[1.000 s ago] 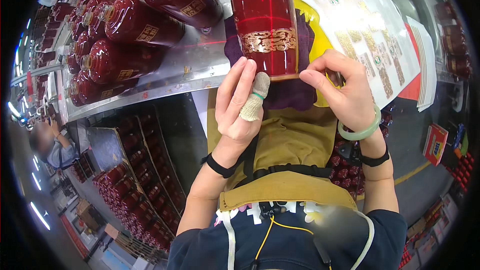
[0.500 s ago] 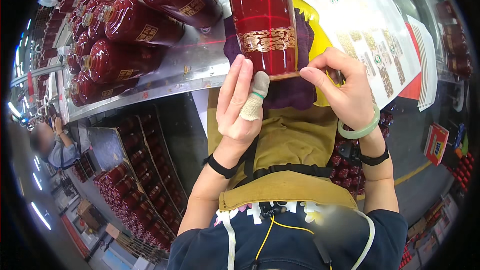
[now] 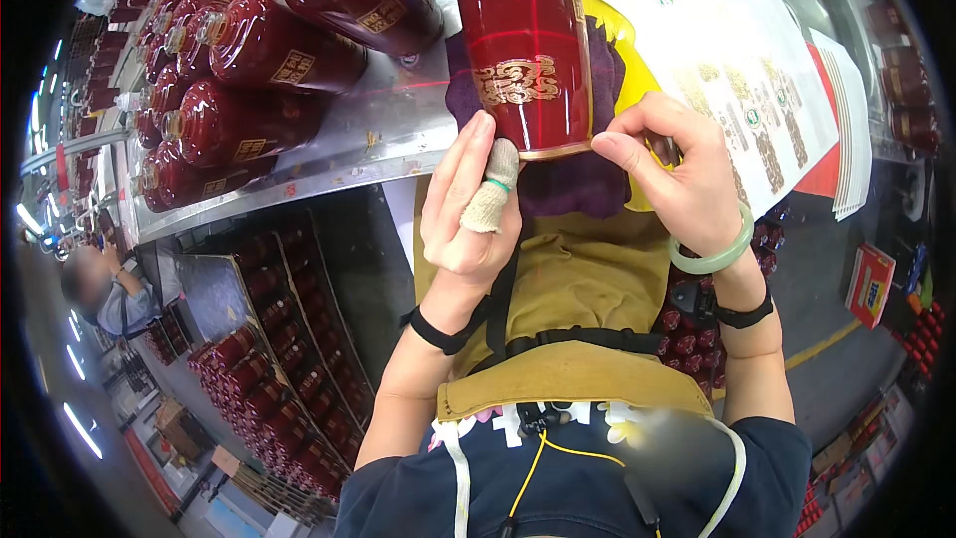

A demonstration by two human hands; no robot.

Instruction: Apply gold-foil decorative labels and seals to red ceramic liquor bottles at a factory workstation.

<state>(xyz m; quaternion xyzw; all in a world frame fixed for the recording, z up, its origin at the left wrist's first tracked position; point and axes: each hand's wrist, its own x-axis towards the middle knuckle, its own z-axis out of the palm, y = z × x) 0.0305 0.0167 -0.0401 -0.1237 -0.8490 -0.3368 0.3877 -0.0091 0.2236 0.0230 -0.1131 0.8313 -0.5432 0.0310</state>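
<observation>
In the head view, the bottle is on the purple cloth on the worktop, base toward the person. The left hand, fingers straightened, is at its lower left edge. The right hand curls thumb and forefinger by its lower right; I cannot tell whether it grips anything.

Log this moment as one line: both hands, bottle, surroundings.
left hand: at base of bottle, left side | right hand: by base, right side | bottle: on purple cloth | sheet: right of bottle
</observation>
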